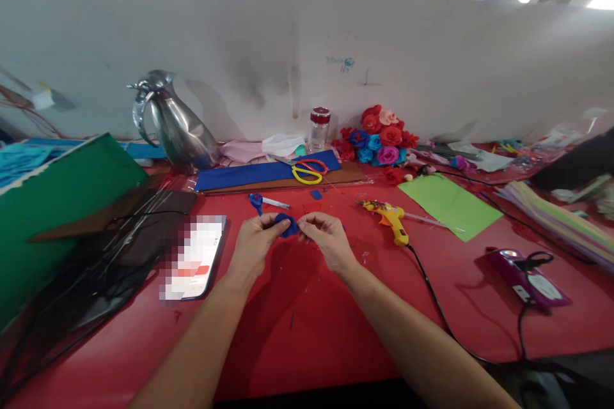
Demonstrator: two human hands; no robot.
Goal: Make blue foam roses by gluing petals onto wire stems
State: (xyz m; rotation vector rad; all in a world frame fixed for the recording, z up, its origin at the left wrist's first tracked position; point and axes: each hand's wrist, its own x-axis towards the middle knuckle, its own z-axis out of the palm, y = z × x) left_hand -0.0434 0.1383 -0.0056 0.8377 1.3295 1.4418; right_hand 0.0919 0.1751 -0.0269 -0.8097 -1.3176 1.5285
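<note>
Head view: the blue piece [286,226] is held up just above the red tabletop [268,351], between the two hands. The left hand [254,243] has it between thumb and fingers, which close on its near side. The right hand [330,243] is just beside it, thumb and fingers drawn narrow at its right edge; whether they grip the edge, or some fine bit too small to make out, I cannot tell.

The piece looks thin and folded or gathered, so I judge it very light and soft, like crepe paper or thin felt; which one is not clear. It would likely crease under a hard squeeze and could tear or lose its shape if tugged by a loose edge. The safest hold seems to be a light pinch where the layers gather, leaving the outer edge free. It does not look slippery, though such small folds could spring open if let go.

Beyond the hands lie a blue scrap [315,195], a pen [275,202] and scissors [294,165]. To the right is a glue gun [394,222] with its cord; its metal tip may be hot, so soft material is best kept off it.
</note>
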